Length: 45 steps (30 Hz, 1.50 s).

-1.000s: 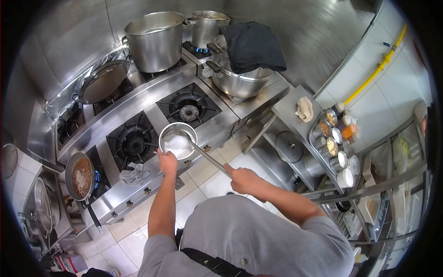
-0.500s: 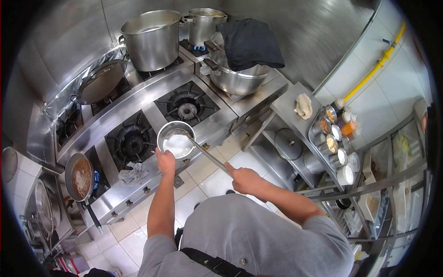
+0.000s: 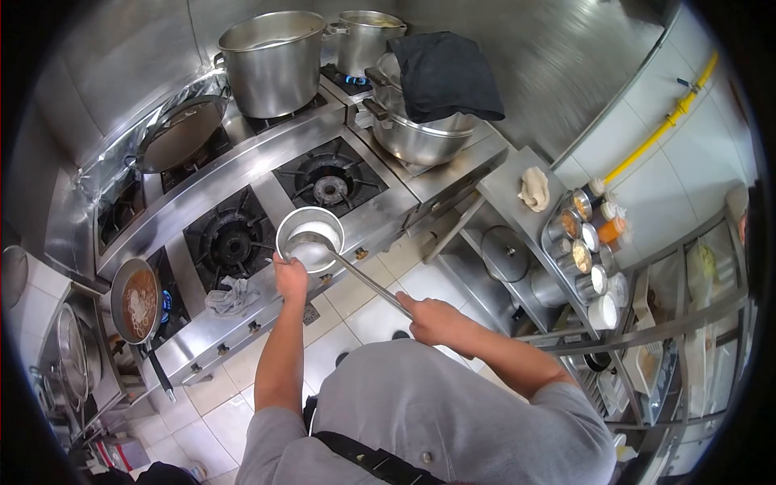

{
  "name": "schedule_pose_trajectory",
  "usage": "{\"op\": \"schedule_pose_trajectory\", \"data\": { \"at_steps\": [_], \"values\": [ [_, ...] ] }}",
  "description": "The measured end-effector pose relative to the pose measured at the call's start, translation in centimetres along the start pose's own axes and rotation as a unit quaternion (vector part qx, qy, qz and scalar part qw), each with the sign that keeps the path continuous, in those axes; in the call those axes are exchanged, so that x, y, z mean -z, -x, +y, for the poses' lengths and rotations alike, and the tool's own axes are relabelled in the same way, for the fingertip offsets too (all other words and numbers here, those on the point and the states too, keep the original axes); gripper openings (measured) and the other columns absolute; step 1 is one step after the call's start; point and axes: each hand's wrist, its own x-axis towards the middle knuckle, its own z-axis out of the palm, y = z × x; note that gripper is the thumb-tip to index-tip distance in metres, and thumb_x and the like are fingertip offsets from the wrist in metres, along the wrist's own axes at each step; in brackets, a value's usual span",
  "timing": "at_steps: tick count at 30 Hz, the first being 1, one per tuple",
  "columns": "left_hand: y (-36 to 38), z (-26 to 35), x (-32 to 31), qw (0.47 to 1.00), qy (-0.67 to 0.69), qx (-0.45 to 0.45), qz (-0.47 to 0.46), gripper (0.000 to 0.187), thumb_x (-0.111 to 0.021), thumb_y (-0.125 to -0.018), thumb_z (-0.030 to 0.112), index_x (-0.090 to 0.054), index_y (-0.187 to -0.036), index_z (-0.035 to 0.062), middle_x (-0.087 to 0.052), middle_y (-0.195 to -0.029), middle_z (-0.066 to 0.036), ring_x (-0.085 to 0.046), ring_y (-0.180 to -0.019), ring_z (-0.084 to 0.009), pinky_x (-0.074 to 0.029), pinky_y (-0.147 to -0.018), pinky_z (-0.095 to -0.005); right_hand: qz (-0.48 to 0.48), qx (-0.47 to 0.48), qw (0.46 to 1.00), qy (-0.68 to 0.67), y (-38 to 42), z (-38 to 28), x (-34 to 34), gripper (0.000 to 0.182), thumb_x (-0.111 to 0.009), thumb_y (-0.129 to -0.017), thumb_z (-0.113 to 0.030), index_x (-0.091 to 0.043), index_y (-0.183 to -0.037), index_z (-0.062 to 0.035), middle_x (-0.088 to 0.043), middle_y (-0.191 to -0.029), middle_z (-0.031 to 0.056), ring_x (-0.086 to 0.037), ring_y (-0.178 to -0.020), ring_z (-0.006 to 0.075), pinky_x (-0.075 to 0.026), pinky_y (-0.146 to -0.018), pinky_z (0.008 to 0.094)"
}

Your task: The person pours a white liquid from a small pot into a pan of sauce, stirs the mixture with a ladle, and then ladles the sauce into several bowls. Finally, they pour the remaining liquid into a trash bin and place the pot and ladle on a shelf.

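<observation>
My left hand (image 3: 290, 277) grips the near rim of a small steel bowl (image 3: 310, 228) held over the front edge of the gas stove (image 3: 242, 202). My right hand (image 3: 434, 321) holds the long handle of a steel ladle (image 3: 310, 250). The ladle's cup sits inside the bowl and covers most of its whitish contents. Both arms reach out from my grey shirt at the bottom of the view.
A pan of brown sauce (image 3: 137, 302) sits at the stove's left. A crumpled rag (image 3: 232, 296) lies on the front ledge. Large stockpots (image 3: 271, 56) and a cloth-covered pot (image 3: 428, 121) stand behind. Seasoning tins (image 3: 584, 246) fill a shelf at right.
The ladle's cup has moved into the bowl and now covers the white contents that were visible before. Both hands stay where they were.
</observation>
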Motion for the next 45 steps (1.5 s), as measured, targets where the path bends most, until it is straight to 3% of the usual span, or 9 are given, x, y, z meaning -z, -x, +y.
{"op": "schedule_pose_trajectory", "data": {
  "at_steps": [9, 21, 24, 26, 31, 45],
  "values": [
    [0.5, 0.8, 0.5, 1.0, 0.012, 0.024, -0.014, 0.055, -0.052, -0.089, 0.019, -0.043, -0.139, -0.0002, -0.053, -0.137, -0.024, -0.055, -0.119, -0.0435, -0.045, -0.098, -0.0502, 0.051, -0.004, 0.998, 0.03, -2.5, 0.6, -0.9, 0.069, -0.054, -0.076, -0.003, -0.037, -0.142, 0.0059, -0.068, -0.08, 0.0261, -0.068, -0.08, 0.0416, -0.055, -0.075, 0.049],
    [1.0, 1.7, 1.2, 0.999, 0.018, 0.045, -0.019, 0.057, -0.052, -0.089, 0.02, -0.041, -0.142, -0.0017, -0.053, -0.138, -0.024, -0.054, -0.123, -0.0409, -0.044, -0.101, -0.0473, 0.043, -0.011, 0.997, 0.062, -1.7, 0.4, -0.3, 0.069, -0.055, -0.076, -0.003, -0.034, -0.142, 0.0055, -0.067, -0.077, 0.0263, -0.068, -0.076, 0.042, -0.054, -0.071, 0.0508],
    [0.7, 1.0, 0.4, 0.999, 0.027, 0.045, -0.004, 0.058, -0.051, -0.09, 0.021, -0.041, -0.142, -0.0003, -0.054, -0.136, -0.023, -0.056, -0.12, -0.0409, -0.045, -0.099, -0.0475, 0.031, -0.007, 0.998, 0.055, -1.0, 0.3, -0.1, 0.07, -0.055, -0.077, -0.004, -0.034, -0.143, 0.0049, -0.067, -0.078, 0.0274, -0.067, -0.077, 0.0429, -0.054, -0.073, 0.052],
    [-0.3, -1.3, -1.4, 0.999, -0.029, -0.015, 0.011, 0.056, -0.05, -0.09, 0.023, -0.043, -0.142, 0.0016, -0.056, -0.132, -0.023, -0.058, -0.116, -0.041, -0.047, -0.097, -0.0484, 0.014, -0.008, 0.999, 0.051, -0.7, 0.5, -0.1, 0.071, -0.055, -0.077, -0.005, -0.034, -0.144, 0.0047, -0.067, -0.078, 0.0279, -0.067, -0.077, 0.0437, -0.054, -0.075, 0.0522],
    [0.5, 0.6, 0.1, 0.998, 0.008, 0.054, -0.039, 0.054, -0.049, -0.091, 0.023, -0.044, -0.141, 0.0032, -0.058, -0.127, -0.024, -0.06, -0.113, -0.0411, -0.048, -0.094, -0.0503, -0.01, -0.007, 0.999, 0.047, 0.3, 0.5, 0.2, 0.073, -0.056, -0.078, -0.009, -0.034, -0.146, 0.0032, -0.066, -0.081, 0.0297, -0.066, -0.08, 0.046, -0.053, -0.079, 0.0526],
    [0.6, 0.8, 0.0, 0.999, 0.012, 0.035, 0.002, 0.046, -0.051, -0.09, 0.022, -0.048, -0.133, 0.007, -0.061, -0.118, -0.023, -0.063, -0.105, -0.0425, -0.05, -0.09, -0.0526, 0.031, -0.032, 0.998, 0.042, -2.9, 0.4, 0.4, 0.072, -0.059, -0.078, -0.01, -0.037, -0.146, -0.0005, -0.066, -0.084, 0.0314, -0.065, -0.082, 0.0474, -0.052, -0.08, 0.0539]
  ]
}}
